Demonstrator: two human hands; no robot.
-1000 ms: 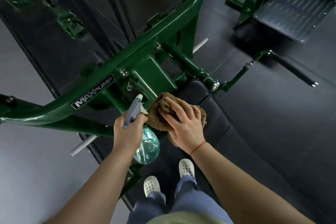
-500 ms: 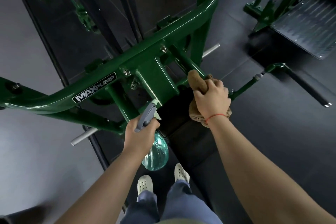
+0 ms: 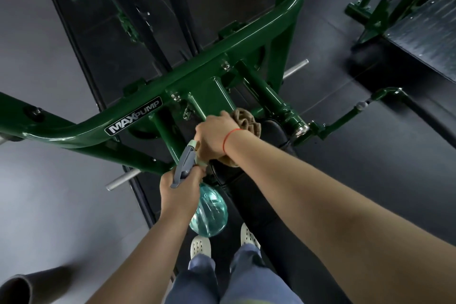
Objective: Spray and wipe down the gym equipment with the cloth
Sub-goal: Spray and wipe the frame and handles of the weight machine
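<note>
A dark green gym machine frame [image 3: 209,61] with a MAXPUMP label crosses the view above a black padded seat [image 3: 274,131]. My right hand [image 3: 214,136] grips a bunched brown cloth [image 3: 248,119] against the green bracket and the top of the black pad. Just below it, my left hand [image 3: 181,190] holds a teal spray bottle [image 3: 209,215] by its grey trigger head, nozzle pointing up toward the right hand. The cloth is partly hidden under my right hand.
A green lever with a black handle [image 3: 385,101] juts out to the right. Another green machine with a ribbed footplate [image 3: 424,39] stands at the upper right. Silver pegs [image 3: 123,180] stick out at left. My white shoes [image 3: 201,245] stand on dark floor.
My right hand moved the cloth from the top of the pad up to the right bar, then left onto the green bracket. The left hand kept the bottle nearly still.
</note>
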